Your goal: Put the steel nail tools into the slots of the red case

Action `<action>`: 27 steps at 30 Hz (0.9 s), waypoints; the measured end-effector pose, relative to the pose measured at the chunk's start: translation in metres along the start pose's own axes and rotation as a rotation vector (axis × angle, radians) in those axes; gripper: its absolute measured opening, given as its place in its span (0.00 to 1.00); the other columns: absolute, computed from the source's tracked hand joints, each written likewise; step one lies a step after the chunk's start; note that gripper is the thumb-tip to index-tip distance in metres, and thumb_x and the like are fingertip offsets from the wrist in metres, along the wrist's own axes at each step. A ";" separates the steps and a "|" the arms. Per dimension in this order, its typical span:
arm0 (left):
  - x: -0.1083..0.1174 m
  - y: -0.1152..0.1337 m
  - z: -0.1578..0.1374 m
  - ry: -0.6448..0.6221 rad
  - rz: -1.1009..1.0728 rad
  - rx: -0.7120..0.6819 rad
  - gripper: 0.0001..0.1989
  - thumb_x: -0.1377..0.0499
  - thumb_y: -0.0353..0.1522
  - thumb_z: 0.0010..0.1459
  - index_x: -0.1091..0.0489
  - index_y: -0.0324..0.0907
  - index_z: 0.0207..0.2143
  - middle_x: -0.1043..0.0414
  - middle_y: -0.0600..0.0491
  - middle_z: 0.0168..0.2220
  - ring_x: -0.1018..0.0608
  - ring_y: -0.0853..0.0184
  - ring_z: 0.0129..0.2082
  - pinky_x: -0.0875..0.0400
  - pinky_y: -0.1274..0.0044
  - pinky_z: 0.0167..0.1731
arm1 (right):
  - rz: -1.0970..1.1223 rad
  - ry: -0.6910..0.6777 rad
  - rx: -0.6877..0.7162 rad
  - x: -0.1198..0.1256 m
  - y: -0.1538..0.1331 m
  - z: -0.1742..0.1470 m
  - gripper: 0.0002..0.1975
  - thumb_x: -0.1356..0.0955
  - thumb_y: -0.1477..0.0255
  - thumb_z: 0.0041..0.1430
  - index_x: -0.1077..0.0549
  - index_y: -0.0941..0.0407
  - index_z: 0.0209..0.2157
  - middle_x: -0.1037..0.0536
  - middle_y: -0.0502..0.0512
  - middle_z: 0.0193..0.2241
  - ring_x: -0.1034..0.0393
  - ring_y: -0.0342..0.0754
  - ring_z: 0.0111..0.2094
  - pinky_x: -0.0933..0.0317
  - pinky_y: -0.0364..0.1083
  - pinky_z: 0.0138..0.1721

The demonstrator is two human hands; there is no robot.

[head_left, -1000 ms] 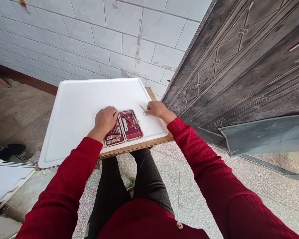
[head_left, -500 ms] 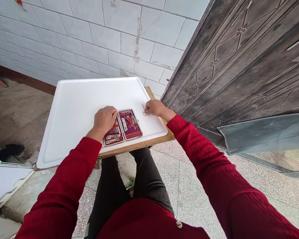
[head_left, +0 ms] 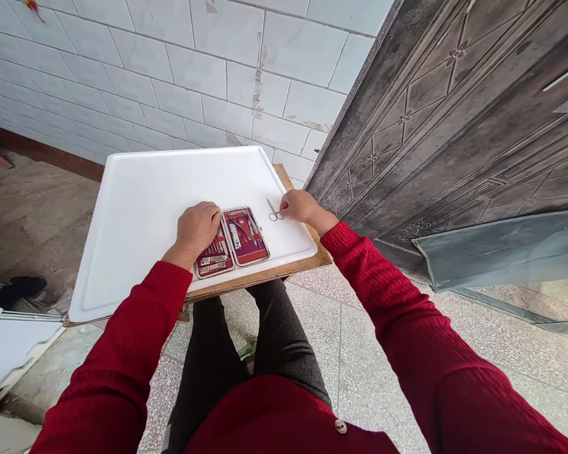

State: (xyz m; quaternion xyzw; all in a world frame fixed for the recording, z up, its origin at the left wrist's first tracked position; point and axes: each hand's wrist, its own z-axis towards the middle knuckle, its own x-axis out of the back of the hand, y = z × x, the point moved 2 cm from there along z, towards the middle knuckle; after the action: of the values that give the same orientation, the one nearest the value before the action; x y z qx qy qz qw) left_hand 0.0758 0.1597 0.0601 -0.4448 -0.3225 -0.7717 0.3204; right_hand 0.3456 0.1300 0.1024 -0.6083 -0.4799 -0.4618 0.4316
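Observation:
A manicure case (head_left: pixel 250 257) lies opened out flat near the front edge of a white board, with nail clippers (head_left: pixel 235 238) and other small metal tools in its red lining. My left hand (head_left: pixel 197 228) has its fingers curled over the upper edge of the case's left half, covering part of the tools there. To the right of the case, small silver scissors (head_left: pixel 272 208) lie on the board, blades pointing away from me. My right hand (head_left: pixel 299 207) is closed, its fingertips at the right finger loop of the scissors.
The white board (head_left: pixel 170 183) rests on a wooden table (head_left: pixel 322 257) whose edge shows at the front and right. Behind it stands a tiled wall (head_left: pixel 194 69). A dark patterned metal door (head_left: pixel 430 113) slants close by on the right, near my right arm.
My right hand has drawn slightly to the right, and more of the scissors shows, loops included. My left hand stays on the case.

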 end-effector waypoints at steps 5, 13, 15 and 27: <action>0.001 0.001 0.000 -0.004 -0.003 0.001 0.14 0.50 0.32 0.70 0.26 0.45 0.36 0.19 0.49 0.42 0.20 0.57 0.43 0.29 0.67 0.40 | -0.035 -0.064 0.022 0.002 -0.004 0.003 0.08 0.27 0.75 0.61 0.15 0.58 0.41 0.14 0.59 0.36 0.22 0.50 0.42 0.37 0.43 0.37; 0.002 0.002 0.000 -0.021 0.003 0.008 0.14 0.50 0.32 0.71 0.26 0.44 0.36 0.19 0.49 0.42 0.20 0.57 0.43 0.29 0.68 0.40 | 0.148 -0.019 0.109 -0.001 0.001 -0.006 0.04 0.29 0.80 0.60 0.19 0.60 0.36 0.16 0.54 0.28 0.22 0.46 0.33 0.37 0.41 0.35; 0.001 0.002 0.000 -0.018 0.006 0.005 0.14 0.50 0.33 0.71 0.26 0.44 0.36 0.19 0.49 0.42 0.20 0.57 0.43 0.29 0.67 0.40 | 0.403 -0.023 0.115 -0.004 0.006 -0.009 0.04 0.29 0.82 0.59 0.22 0.60 0.34 0.18 0.50 0.24 0.25 0.42 0.25 0.35 0.40 0.31; -0.001 0.001 0.000 -0.012 -0.007 0.013 0.14 0.50 0.32 0.70 0.26 0.46 0.35 0.19 0.50 0.42 0.20 0.57 0.43 0.29 0.67 0.41 | 1.039 -0.566 0.212 -0.034 -0.019 -0.072 0.08 0.22 0.76 0.45 0.24 0.58 0.24 0.22 0.49 0.17 0.26 0.42 0.20 0.29 0.38 0.22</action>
State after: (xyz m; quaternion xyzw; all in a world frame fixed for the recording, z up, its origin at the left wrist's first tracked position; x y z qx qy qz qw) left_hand 0.0768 0.1595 0.0597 -0.4462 -0.3310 -0.7681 0.3184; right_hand 0.3120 0.0571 0.0855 -0.8162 -0.2595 0.0402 0.5146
